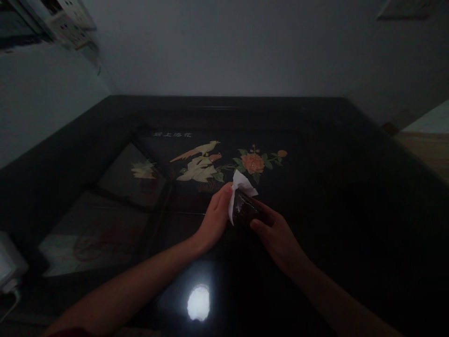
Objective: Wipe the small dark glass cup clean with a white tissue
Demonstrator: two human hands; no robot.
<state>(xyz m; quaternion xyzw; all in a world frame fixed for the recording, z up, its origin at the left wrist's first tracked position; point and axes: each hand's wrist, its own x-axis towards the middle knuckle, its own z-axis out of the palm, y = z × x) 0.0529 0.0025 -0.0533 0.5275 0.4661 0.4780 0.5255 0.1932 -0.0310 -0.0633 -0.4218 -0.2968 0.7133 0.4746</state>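
A dark, shiny object (244, 208), perhaps a glass or cup, is held tilted over the black tabletop; its kind is hard to make out in the dim light. My right hand (275, 234) grips it from the right, thumb on the near side. A white paper tissue (242, 183) is pressed around its far left end by my left hand (219, 213), whose fingers are closed and partly hidden behind the tissue.
The glossy black table (315, 154) bears a bird-and-flower picture (199, 164) and reflects a round light. A white device with a cable (10, 262) sits at the left edge. Walls (224, 51) stand behind and left, with power sockets (66, 28) at upper left.
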